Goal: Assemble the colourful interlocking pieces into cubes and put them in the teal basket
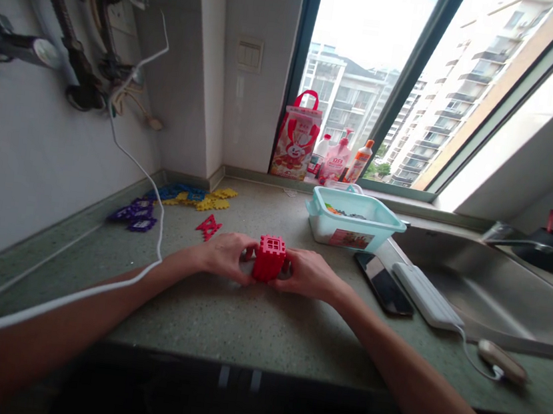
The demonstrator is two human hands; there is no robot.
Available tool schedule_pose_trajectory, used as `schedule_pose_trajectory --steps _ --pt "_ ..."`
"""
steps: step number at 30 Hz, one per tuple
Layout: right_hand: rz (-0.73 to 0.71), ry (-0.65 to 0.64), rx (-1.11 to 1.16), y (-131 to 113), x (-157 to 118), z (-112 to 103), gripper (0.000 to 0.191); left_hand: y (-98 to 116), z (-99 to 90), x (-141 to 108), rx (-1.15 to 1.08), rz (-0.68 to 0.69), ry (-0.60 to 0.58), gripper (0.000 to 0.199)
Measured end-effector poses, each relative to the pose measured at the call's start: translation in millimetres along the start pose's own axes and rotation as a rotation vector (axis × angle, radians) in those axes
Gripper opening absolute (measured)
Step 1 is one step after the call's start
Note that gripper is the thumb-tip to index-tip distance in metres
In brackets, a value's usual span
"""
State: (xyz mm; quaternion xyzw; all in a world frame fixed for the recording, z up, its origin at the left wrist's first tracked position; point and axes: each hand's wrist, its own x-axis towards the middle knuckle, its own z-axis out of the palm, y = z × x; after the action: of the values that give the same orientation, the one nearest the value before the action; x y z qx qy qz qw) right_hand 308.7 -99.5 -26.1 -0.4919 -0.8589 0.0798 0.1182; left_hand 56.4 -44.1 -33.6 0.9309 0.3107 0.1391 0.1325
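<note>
A red cube of interlocking plastic pieces [270, 260] stands on the countertop between my two hands. Its top face has a window-like grid. My left hand [230, 255] grips the cube's left side, thumb low and fingers curled behind. From the right, my right hand [309, 273] pinches the opposite side. Just beyond my left hand lies a loose red piece [209, 227]. Farther left are piles of purple pieces [137, 214], blue pieces [182, 192] and yellow pieces [217, 200].
Behind my right hand sits a light-blue plastic basket [356, 218] with small pieces inside. A phone [382, 284], a white power strip [427, 296] and a metal sink [488, 287] are on the right. A white cable [160, 219] runs across my left forearm. Bottles [336, 161] line the windowsill.
</note>
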Motion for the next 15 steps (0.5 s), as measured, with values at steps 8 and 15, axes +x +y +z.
schedule_pose_trajectory --steps 8,15 --pt "0.006 -0.015 -0.046 -2.1 -2.0 -0.7 0.039 -8.4 -0.9 0.1 -0.127 0.04 -0.059 0.024" --pt "-0.008 -0.001 -0.007 -1.3 -1.9 1.8 0.041 -6.4 2.1 0.3 -0.068 0.035 -0.007 0.035"
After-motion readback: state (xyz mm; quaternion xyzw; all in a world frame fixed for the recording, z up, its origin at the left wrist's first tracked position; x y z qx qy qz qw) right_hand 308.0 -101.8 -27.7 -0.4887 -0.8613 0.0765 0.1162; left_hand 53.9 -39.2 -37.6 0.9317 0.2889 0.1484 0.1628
